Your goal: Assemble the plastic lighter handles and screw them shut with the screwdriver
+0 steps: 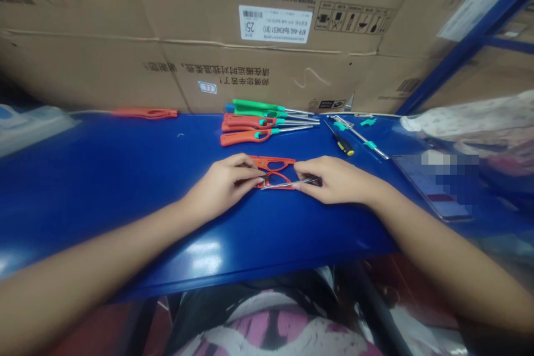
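Note:
Two red plastic handle shells [273,166] lie side by side on the blue table [104,178] in front of me. My left hand [223,182] rests on their left end, fingers curled and pinching the nearer shell. At their right end my right hand [334,179] pinches a thin metal rod [298,182] that lies across the nearer shell.
Behind the hands lie several assembled stick lighters [267,121] with red and green handles. A black-and-yellow screwdriver [342,142], loose metal rods and green bits lie to the right. A phone [434,186] is at far right, a single red shell [144,113] far left, cardboard boxes [250,28] behind.

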Action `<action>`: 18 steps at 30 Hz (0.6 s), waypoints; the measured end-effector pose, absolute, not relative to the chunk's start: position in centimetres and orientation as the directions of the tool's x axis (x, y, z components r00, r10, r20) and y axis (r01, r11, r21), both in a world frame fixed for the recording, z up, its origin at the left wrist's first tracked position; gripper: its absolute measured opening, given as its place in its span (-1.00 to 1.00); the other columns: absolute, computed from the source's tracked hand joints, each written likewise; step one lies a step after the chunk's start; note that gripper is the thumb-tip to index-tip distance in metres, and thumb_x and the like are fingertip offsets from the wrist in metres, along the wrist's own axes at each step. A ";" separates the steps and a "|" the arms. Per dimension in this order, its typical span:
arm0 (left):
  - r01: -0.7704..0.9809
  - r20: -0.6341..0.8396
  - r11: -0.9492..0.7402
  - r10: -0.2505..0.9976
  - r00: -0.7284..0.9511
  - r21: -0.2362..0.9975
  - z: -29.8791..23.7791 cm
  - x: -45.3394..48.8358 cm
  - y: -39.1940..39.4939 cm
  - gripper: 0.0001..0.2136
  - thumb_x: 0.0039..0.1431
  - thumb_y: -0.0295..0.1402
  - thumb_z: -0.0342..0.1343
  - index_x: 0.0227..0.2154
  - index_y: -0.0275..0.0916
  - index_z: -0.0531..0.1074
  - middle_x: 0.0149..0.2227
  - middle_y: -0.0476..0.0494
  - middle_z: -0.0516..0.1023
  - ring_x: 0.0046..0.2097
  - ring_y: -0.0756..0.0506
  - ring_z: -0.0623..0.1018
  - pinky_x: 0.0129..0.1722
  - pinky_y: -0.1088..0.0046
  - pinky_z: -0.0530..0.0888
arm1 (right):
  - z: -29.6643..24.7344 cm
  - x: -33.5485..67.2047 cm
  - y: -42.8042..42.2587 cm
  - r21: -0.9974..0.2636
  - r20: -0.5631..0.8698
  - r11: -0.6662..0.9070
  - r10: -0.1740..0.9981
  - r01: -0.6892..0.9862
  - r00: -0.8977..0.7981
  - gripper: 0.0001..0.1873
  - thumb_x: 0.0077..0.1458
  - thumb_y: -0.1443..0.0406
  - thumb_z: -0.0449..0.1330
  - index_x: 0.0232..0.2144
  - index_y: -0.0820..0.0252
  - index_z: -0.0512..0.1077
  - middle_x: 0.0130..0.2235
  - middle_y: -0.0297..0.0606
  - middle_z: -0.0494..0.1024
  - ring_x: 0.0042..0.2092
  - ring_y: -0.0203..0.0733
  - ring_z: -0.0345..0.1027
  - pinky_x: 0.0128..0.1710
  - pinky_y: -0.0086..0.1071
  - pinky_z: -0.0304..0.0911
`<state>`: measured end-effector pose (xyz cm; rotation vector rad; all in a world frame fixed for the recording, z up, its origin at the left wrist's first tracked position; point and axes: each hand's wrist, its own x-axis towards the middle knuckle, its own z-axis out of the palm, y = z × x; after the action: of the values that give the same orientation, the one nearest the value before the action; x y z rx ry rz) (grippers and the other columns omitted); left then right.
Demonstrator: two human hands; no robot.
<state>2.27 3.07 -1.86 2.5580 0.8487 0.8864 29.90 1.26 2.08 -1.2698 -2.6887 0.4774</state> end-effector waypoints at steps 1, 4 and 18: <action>0.436 0.456 -0.776 0.625 0.634 0.457 -1.9 2.3 3.1 -0.79 0.34 -0.36 0.11 -0.14 -0.23 0.65 -0.16 -0.20 0.59 -0.13 -0.10 0.60 -0.09 0.38 0.52 | 2.1 30.0 1.3 -0.342 -0.023 0.607 0.758 0.718 -0.652 -0.71 0.28 0.18 0.09 -0.45 0.14 0.16 -0.48 -0.43 0.31 -0.44 -0.33 0.12 -0.40 -0.39 -0.11; 0.447 0.434 -0.761 0.641 0.634 0.471 -1.8 2.4 3.0 -0.79 0.34 -0.36 0.11 -0.12 -0.21 0.64 -0.19 -0.19 0.61 -0.12 -0.12 0.60 -0.06 0.35 0.52 | 2.3 30.0 1.3 -0.346 -0.047 0.628 0.730 0.697 -0.682 -0.74 0.30 0.25 0.05 -0.45 0.14 0.14 -0.43 -0.39 0.32 -0.40 -0.31 0.13 -0.38 -0.38 -0.09; 0.447 0.423 -0.749 0.652 0.629 0.490 -1.7 2.4 2.9 -0.80 0.32 -0.36 0.13 -0.14 -0.21 0.65 -0.26 -0.15 0.61 -0.22 -0.09 0.59 -0.15 0.40 0.51 | 2.4 29.6 0.7 -0.218 -0.032 0.680 0.712 0.701 -0.701 -0.79 0.34 0.28 0.01 -0.39 0.14 0.26 -0.29 -0.30 0.45 -0.28 -0.24 0.28 -0.33 -0.38 0.01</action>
<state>2.41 2.94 -1.71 2.5152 0.8796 0.8480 29.56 0.70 2.42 -1.1906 -2.8278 0.3304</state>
